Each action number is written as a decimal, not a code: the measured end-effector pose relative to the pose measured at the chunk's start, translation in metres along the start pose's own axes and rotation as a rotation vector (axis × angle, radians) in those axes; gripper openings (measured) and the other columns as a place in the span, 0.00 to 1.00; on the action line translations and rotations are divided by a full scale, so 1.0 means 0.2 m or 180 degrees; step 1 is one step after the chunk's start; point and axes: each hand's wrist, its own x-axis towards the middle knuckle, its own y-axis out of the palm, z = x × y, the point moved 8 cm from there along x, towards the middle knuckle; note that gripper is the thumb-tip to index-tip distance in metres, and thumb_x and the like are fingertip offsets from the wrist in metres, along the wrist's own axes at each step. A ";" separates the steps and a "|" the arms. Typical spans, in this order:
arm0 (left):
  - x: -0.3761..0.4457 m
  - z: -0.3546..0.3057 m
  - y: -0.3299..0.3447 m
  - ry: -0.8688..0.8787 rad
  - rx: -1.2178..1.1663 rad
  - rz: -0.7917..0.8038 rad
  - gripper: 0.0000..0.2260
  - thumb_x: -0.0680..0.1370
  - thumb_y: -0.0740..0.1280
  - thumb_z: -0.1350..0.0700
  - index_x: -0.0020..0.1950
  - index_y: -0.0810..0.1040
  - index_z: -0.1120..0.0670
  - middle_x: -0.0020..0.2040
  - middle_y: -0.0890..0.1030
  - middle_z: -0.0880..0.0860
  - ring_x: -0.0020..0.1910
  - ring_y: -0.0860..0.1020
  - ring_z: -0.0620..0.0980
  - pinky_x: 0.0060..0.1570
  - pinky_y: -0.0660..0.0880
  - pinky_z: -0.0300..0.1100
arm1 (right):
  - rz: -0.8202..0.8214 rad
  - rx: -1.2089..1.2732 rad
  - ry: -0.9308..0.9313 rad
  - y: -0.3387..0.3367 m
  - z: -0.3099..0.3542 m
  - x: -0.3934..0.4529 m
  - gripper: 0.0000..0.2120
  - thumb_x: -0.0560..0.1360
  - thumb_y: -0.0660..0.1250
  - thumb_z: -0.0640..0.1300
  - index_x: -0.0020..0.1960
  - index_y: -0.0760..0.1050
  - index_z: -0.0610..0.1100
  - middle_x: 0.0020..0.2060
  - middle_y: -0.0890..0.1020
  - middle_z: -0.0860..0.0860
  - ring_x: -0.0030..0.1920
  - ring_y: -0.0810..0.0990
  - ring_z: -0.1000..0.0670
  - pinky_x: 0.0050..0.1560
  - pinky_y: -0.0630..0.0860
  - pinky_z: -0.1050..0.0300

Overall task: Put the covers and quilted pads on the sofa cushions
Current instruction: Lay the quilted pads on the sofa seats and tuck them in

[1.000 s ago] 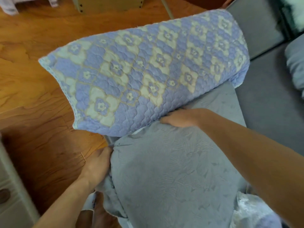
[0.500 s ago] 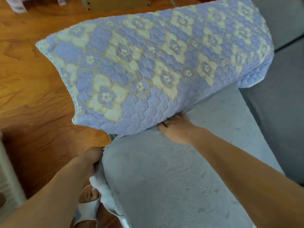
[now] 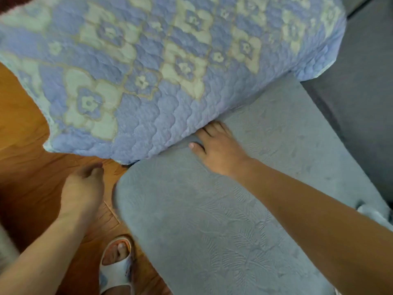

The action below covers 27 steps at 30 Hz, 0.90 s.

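two bare forearms, no sleeves in view, left hand (image 3: 81,188) and right hand (image 3: 219,150) without rings or watch, one foot in white open-toe slide sandal (image 3: 116,267)

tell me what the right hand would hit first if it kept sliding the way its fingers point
Most likely the quilted pad. The right hand lies flat on the grey cushion, its fingertips already at the pad's folded lower edge, perhaps slightly under it; depth there is hard to judge.

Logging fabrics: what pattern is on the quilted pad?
Periwinkle-blue quilted pad with cream flower medallions; head view, the only one.
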 end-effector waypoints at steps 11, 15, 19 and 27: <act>-0.44 -0.75 0.69 0.1772 0.2984 -0.0291 0.35 0.79 0.46 0.32 0.81 0.56 0.49 0.74 0.65 0.60 0.65 0.62 0.67 0.63 0.59 0.60 | 0.0429 0.0210 0.1465 0.10 -0.79 -0.24 0.33 0.79 0.43 0.70 0.80 0.38 0.61 0.81 0.38 0.54 0.80 0.37 0.46 0.77 0.38 0.37; -0.46 -0.83 0.70 0.1929 0.2533 -0.0471 0.30 0.80 0.53 0.41 0.75 0.66 0.59 0.68 0.71 0.64 0.63 0.69 0.65 0.62 0.64 0.59 | 0.0273 0.0331 0.1445 0.12 -0.81 -0.20 0.34 0.77 0.42 0.72 0.80 0.41 0.63 0.81 0.39 0.54 0.80 0.37 0.46 0.76 0.37 0.36; -0.36 -1.06 0.80 0.2360 0.2485 -0.0643 0.18 0.78 0.69 0.50 0.62 0.77 0.60 0.56 0.79 0.64 0.51 0.79 0.65 0.45 0.75 0.56 | -0.0281 0.0051 0.1204 -0.05 -0.90 -0.15 0.33 0.79 0.54 0.67 0.78 0.57 0.52 0.77 0.59 0.47 0.75 0.57 0.41 0.73 0.58 0.40; -0.21 -1.20 0.95 0.2371 0.2676 -0.1021 0.05 0.75 0.66 0.64 0.49 0.79 0.61 0.42 0.79 0.65 0.38 0.79 0.64 0.32 0.73 0.53 | -0.0339 0.0899 0.2379 -0.15 -1.20 0.12 0.23 0.78 0.68 0.59 0.61 0.79 0.41 0.60 0.81 0.42 0.61 0.79 0.41 0.56 0.74 0.52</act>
